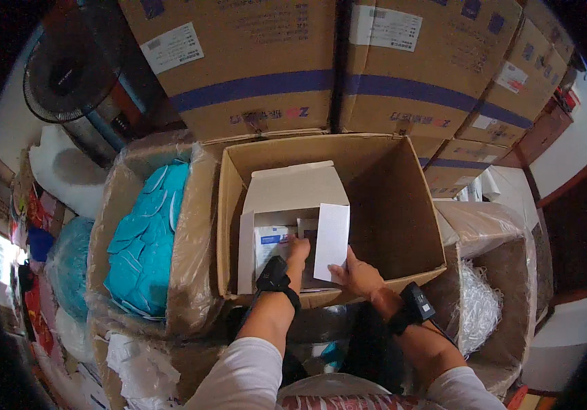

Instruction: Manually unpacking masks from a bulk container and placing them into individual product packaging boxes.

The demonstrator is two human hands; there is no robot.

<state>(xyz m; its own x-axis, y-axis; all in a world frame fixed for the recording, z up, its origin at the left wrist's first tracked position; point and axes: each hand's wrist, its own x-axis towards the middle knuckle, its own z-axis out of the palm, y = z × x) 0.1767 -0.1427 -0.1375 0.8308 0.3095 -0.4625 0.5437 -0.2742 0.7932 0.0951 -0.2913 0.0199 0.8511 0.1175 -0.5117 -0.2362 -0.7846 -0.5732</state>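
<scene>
Reaching into a white box inside a brown carton, we pinched the box's right flap in our right hand, couldn't tell whether our left hand gripped a packet there, and judged that a hard tug might crease the flap.

White labels and printed lettering mark brown cartons

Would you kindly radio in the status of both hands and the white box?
Left hand inside white box, beside a packet. Right hand, thumb on right flap. White box open, inside carton. Right flap between the hands.
</scene>
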